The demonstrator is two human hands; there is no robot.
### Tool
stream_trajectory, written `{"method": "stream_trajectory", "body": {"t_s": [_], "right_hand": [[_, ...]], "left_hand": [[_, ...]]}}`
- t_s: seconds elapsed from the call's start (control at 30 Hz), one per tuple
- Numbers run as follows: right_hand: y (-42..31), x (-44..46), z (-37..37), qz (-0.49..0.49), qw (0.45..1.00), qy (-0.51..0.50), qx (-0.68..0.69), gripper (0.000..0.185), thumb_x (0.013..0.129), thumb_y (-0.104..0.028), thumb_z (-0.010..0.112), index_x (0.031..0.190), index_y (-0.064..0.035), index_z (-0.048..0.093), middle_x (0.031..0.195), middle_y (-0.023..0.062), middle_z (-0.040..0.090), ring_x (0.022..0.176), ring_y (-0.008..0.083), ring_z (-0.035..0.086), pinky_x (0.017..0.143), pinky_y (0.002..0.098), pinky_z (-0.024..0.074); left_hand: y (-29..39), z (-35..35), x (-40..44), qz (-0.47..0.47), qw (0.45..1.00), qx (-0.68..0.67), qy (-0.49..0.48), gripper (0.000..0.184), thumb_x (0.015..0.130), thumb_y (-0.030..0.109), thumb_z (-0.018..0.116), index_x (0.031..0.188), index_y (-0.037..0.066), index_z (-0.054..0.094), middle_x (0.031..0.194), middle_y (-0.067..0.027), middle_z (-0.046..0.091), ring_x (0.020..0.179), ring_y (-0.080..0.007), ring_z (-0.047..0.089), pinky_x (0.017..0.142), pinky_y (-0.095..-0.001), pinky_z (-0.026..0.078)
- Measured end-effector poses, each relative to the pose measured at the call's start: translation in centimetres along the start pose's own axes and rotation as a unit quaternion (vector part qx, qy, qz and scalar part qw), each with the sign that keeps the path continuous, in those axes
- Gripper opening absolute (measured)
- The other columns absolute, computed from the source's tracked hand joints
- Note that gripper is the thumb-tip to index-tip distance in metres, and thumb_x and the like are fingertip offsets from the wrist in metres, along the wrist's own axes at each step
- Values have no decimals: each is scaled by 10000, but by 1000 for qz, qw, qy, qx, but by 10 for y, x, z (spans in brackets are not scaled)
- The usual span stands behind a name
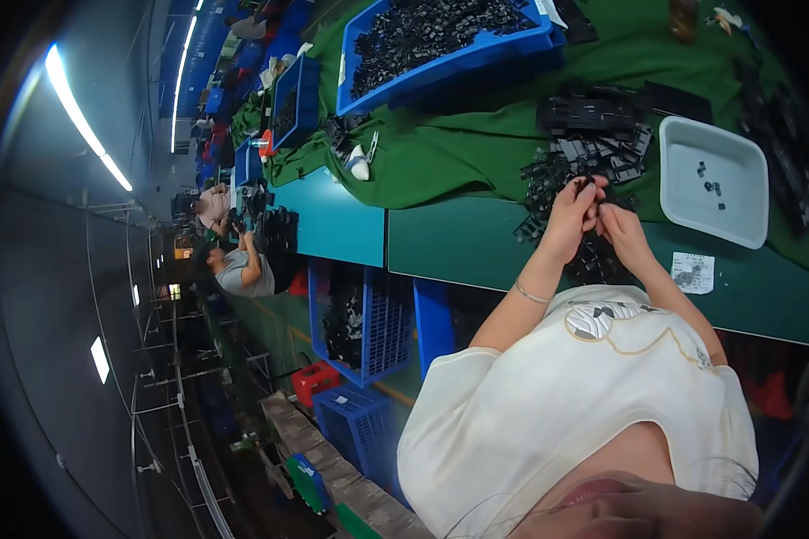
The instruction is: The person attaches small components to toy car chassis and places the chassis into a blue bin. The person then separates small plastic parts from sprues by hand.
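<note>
My left hand is closed with the fingers curled, and a small black plastic part shows at its fingertips. Close beside it, my right hand has its fingers bent and pressed together; whatever lies in them is hidden. Both hands are over a heap of small black plastic parts at the table's front. Larger flat black pieces lie just beyond the hands. To the right stands a pale tray with several small black pieces in it.
A large blue crate full of black parts stands on the green cloth. A printed paper slip lies near the front edge. Blue crates stand on the floor at left. Other people sit further along the tables.
</note>
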State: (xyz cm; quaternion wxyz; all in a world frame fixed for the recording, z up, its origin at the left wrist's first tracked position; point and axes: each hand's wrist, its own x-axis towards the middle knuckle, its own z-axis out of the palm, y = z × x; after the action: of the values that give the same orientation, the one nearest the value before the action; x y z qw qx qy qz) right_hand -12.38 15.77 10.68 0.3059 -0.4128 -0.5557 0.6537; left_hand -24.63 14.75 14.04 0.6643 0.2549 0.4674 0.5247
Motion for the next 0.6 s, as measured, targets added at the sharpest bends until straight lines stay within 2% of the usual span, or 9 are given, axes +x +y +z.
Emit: {"method": "stream_trajectory", "body": {"t_s": [0.17, 0.2, 0.23, 0.27, 0.3, 0.37, 0.43, 0.57, 0.6], "right_hand": [[-19, -20, 10, -214, 962, -138, -94, 124, 777, -97, 453, 698, -21, 511, 551, 61, 460, 497, 145, 423, 475, 272, 354], [-14, -23, 13, -281, 938, -186, -75, 120, 775, -90, 453, 700, -20, 516, 555, 61, 465, 502, 146, 432, 479, 272, 359], [-10, -32, 13, -339, 909, -234, -56, 116, 772, -83, 453, 703, -19, 521, 560, 60, 470, 508, 147, 440, 483, 272, 365], [-14, -41, 11, -274, 928, -253, -23, 123, 779, -85, 440, 715, -18, 521, 579, 53, 472, 502, 139, 438, 478, 265, 364], [-22, -38, 9, -220, 940, -260, 9, 131, 785, -86, 427, 727, -17, 522, 598, 45, 475, 497, 131, 435, 472, 257, 363], [-25, -19, 0, -72, 979, -125, 144, 138, 803, -100, 396, 777, -25, 510, 639, 19, 461, 474, 85, 397, 435, 211, 323], [-16, -9, -6, 52, 960, -105, 255, 167, 848, -160, 362, 864, -39, 476, 650, -16, 431, 450, 24, 300, 391, 162, 226], [-16, -2, -6, 92, 981, -67, 160, 187, 819, -225, 444, 852, -51, 504, 620, -7, 438, 487, 36, 360, 427, 172, 275], [-12, 2, -4, 31, 998, -21, 55, 245, 797, -269, 487, 868, -35, 509, 653, 28, 512, 541, 107, 461, 499, 213, 353]], "left_hand": [[3, -18, 2, -121, 959, -256, -12, 175, 831, 225, 456, 743, 75, 439, 557, 30, 404, 362, -40, 276, 343, -159, 236], [9, -21, 5, -74, 961, -264, 33, 181, 839, 223, 441, 723, 83, 439, 547, 28, 394, 371, -50, 285, 345, -173, 258], [16, -42, 17, 51, 963, -258, 60, 192, 848, 217, 420, 705, 90, 439, 545, 23, 384, 390, -54, 296, 356, -181, 280], [19, -72, 25, 125, 962, -230, 77, 178, 851, 218, 414, 731, 88, 441, 554, 32, 380, 409, -47, 300, 362, -176, 272], [36, -77, 23, 112, 978, -148, 100, 181, 855, 228, 404, 764, 76, 440, 572, 36, 388, 416, -42, 303, 367, -173, 255], [48, -39, 7, 105, 985, 4, 139, 181, 841, 211, 442, 877, 35, 462, 609, 20, 421, 428, -34, 302, 372, -166, 224], [37, -17, 5, 71, 990, 57, 109, 187, 826, 175, 465, 931, 21, 479, 633, 17, 447, 442, -33, 325, 379, -162, 232], [16, 3, 3, 48, 977, 173, 114, 186, 815, 167, 474, 919, 17, 507, 641, 21, 458, 464, -28, 354, 390, -154, 242], [13, 6, 3, 42, 975, 190, 106, 188, 814, 172, 477, 912, 16, 512, 639, 23, 456, 467, -27, 356, 390, -152, 242]]}}
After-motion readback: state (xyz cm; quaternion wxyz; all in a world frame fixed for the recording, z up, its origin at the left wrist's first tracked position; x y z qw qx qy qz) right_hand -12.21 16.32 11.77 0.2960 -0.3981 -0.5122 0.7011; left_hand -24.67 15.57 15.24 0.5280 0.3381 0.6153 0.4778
